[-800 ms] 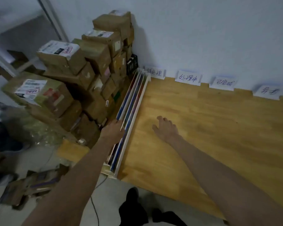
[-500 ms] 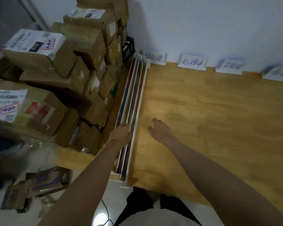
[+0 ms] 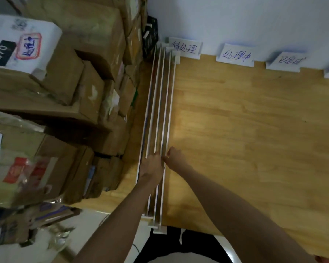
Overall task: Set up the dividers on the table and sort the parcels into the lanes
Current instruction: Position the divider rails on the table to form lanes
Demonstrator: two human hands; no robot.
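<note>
Both hands hold the dividers, a bundle of white strips lying along the tabletop's left edge: the left hand curls over them and the right hand pinches the rightmost strip. Stacked parcels fill the left corner. Earlier, the right hand hovered open over bare wood beside the bundle.

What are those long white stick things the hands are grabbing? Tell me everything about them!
The dividers are four long, thin white boards standing on edge, packed side by side in a bundle. They lie along the left part of the wooden table, running from the wall to just past the near edge, beside the stacked cardboard parcels. Small white feet show at both ends. The left hand grips the bundle from above; the right hand pinches the rightmost board.
</note>
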